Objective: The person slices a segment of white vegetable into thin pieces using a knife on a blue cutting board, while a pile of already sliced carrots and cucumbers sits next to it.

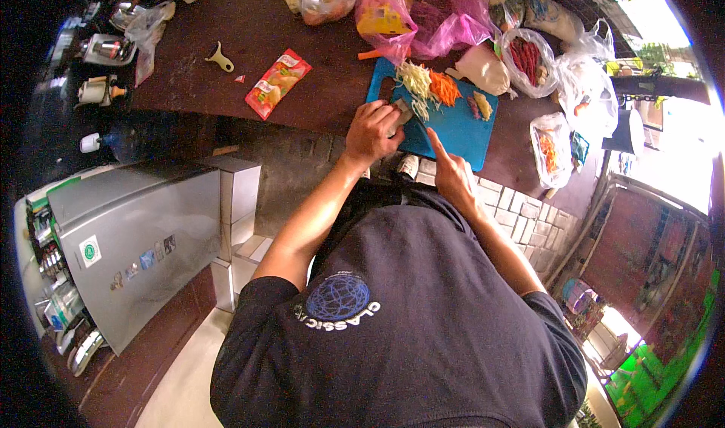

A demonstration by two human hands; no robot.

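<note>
A blue cutting board [461,139] lies at the counter's near edge. My left hand [374,131] presses a pale greyish piece of food [403,112] onto its left part, fingers curled over it. Gripped in my right hand [455,180] is a knife [420,123], its blade beside that piece and my index finger stretched along the top. The knife's handle is hidden in the hand. Behind the blade lie shredded pale vegetable [416,82] and shredded carrot [444,88]. Peeled garlic or a similar piece [482,105] sits at the board's right.
Beyond the board are a pink plastic bag [447,20] and a clear bag of red chillies [529,60]. A plastic-lined tray [550,153] with orange scraps stands right. Leftward on the brown counter [187,82] lie a red seasoning packet [278,84] and a peeler [220,59].
</note>
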